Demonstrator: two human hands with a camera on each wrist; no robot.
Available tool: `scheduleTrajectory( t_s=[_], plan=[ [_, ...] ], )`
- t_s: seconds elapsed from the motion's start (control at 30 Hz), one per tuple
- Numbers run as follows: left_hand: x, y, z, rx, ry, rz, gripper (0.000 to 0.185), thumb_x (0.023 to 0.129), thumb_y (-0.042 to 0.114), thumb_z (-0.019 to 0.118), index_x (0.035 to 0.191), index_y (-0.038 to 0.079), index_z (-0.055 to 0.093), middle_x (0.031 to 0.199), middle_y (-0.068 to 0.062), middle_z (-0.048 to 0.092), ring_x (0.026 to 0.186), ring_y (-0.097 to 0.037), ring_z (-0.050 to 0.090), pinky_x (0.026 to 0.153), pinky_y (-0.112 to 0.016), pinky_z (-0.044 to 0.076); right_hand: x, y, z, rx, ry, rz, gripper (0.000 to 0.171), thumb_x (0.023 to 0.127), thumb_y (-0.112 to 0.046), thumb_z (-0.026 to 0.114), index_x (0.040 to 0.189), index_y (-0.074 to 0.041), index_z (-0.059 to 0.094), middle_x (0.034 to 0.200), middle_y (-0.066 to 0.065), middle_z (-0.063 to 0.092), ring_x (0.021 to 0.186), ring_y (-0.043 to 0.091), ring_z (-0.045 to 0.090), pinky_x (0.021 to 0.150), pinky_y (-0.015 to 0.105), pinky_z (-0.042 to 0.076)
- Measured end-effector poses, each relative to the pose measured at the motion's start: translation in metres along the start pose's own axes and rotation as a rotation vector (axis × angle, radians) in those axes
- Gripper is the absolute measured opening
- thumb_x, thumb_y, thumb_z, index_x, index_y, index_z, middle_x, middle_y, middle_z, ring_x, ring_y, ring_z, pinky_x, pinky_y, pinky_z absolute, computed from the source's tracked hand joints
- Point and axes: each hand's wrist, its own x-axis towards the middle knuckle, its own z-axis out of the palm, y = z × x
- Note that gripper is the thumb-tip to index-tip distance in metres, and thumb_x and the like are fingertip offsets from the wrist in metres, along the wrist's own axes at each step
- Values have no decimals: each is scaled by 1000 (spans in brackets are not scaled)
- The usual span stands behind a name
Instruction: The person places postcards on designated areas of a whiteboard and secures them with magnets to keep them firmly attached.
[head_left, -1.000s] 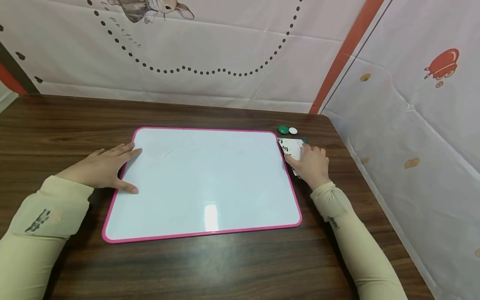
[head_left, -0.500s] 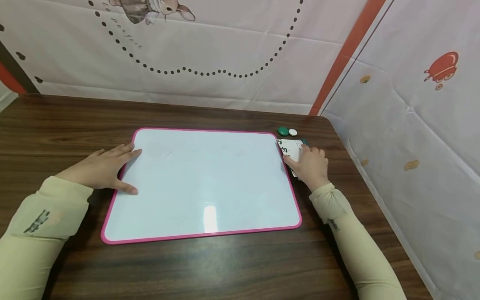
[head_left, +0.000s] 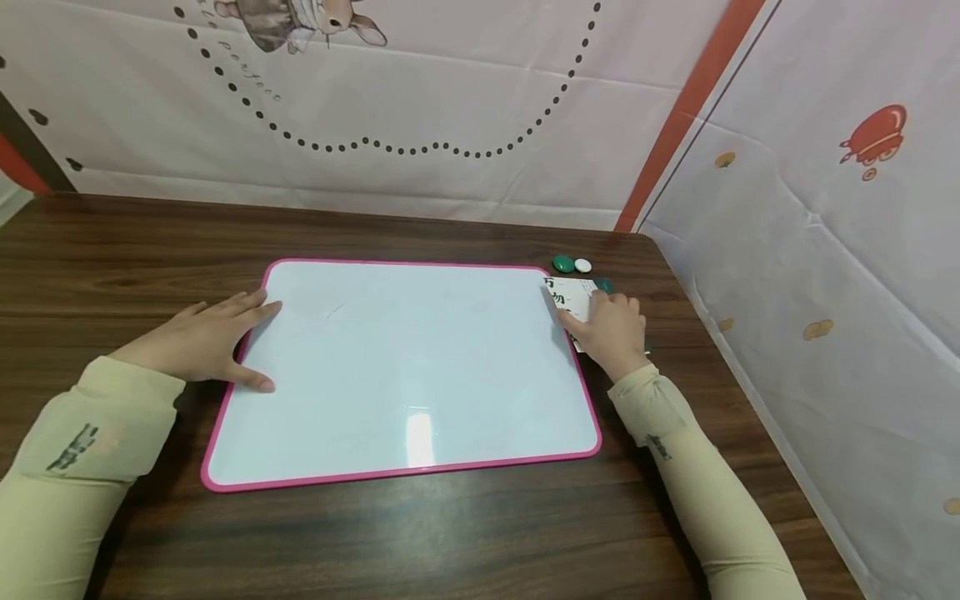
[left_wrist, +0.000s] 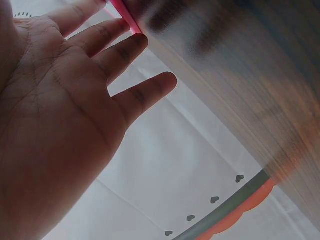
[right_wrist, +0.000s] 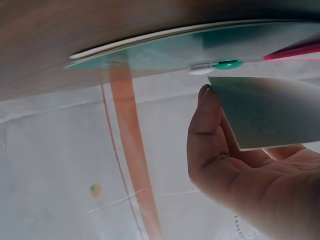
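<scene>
- The left hand point(head_left: 202, 337) is spread wide, fingers straight and thumb apart, at the left border of the whiteboard point(head_left: 420, 358); it grips nothing. From the head view, its thumb and index finger reach over the white surface.
- The whiteboard, framed in pink, lies flat on the worktop point(head_left: 390, 542), its top side near the worktop's far edge and roughly along it.
- The right hand point(head_left: 611, 329) pinches a white card point(head_left: 573, 293) printed with dark characters, toward the worktop's far right corner.
- From the head view, the white card's left side overlaps the upper right part of the pink frame. In the right wrist view it is raised and tilted, apart from the green card point(right_wrist: 165, 50) under it.
- That green card lies near the worktop's right edge, partly hidden by the right hand; pale layers show along its side.
- A green round piece point(head_left: 563, 263) and a white round piece point(head_left: 582, 266) sit side by side, near the far right corner.
- Printed cloth point(head_left: 450, 92) hangs behind the far edge, with more beside the right edge.
- Pale sleeves point(head_left: 60, 525) cover both arms.
</scene>
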Motion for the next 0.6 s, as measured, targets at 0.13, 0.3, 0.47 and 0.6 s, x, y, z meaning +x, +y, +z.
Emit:
scheduleTrajectory(
  t_s=[0.13,0.3,0.47,0.6],
  plan=[
    [0,0,0,-2,-3,1,126,60,72,73,151,1,22,156,-31,15,140,-53,19,104,-77,12,-2,-7,1,-7,-7,-6,74,89,-60,51,125,4,58,114,31,59,101,42,51,84,57,46],
    [-1,2,-1,2,0,1,125,61,71,74,151,1,23,156,-31,16,140,-53,18,104,-77,13,-3,-16,1,4,-4,-17,73,88,-60,51,125,3,59,116,30,59,103,42,51,85,56,46],
    [-1,2,-1,-3,0,-1,125,61,71,74,151,0,23,155,-32,16,140,-53,18,104,-77,13,-4,-24,0,-14,-34,-12,75,88,-62,48,125,2,58,118,30,59,104,42,51,87,57,47],
    [-2,1,-1,1,5,4,125,61,70,75,150,-1,24,154,-33,18,139,-54,20,104,-77,14,-5,-30,0,-30,-64,1,76,88,-64,47,126,2,57,118,29,59,105,41,51,87,57,47]
  ],
)
